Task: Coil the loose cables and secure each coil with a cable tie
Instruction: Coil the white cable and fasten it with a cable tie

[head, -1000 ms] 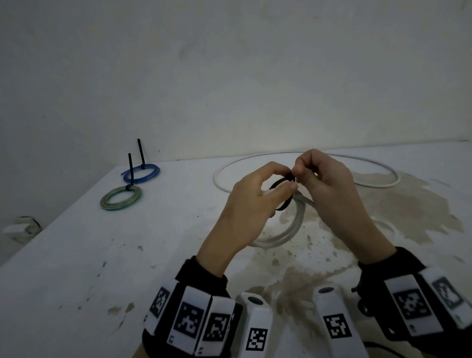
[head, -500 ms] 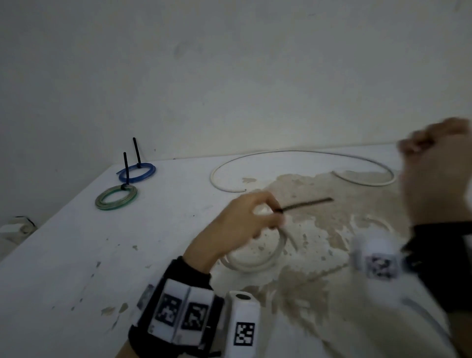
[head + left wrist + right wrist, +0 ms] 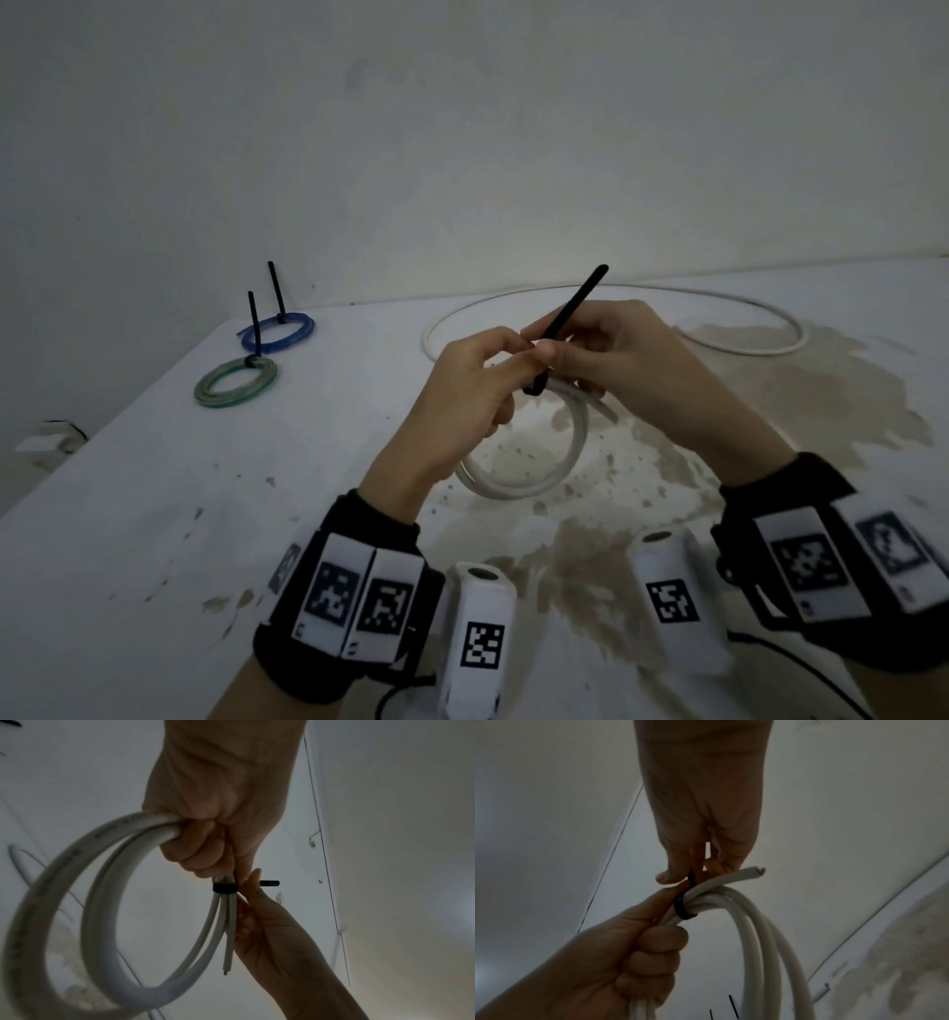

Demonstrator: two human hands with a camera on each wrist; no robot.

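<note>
Here the left hand (image 3: 464, 390) has its fingers curled round the gathered strands of a white cable coil (image 3: 534, 462), holding it up above the middle of the table (image 3: 154, 514), over a brownish stained patch (image 3: 770, 411). A black cable tie (image 3: 565, 329) is cinched round the strands just beyond the left fingers (image 3: 195, 850); its free tail sticks up and away toward the far edge. The right hand (image 3: 631, 370) pinches that tail close to the band, thumb and forefinger pressed on it, the other fingers loosely bent. In the left wrist view the band (image 3: 225, 888) wraps several white strands, with one cut end (image 3: 227, 963) hanging loose below it, and the tip of the tail (image 3: 270, 883) shows past the right thumb. In the right wrist view the tie's loop (image 3: 682, 908) sits against the left hand's forefinger, and the cut cable end (image 3: 752, 873) pokes out beyond it. A loose white cable (image 3: 719, 318) lies in a wide arc along the far edge of the table. Toward the far left corner lie two finished coils, well apart from the hands: a blue coil (image 3: 280, 329) nearer the corner and a green coil (image 3: 236, 383) just in front of it, each with a black tie tail standing upright. Both wrists wear black bands with printed marker tags (image 3: 354, 596).
</note>
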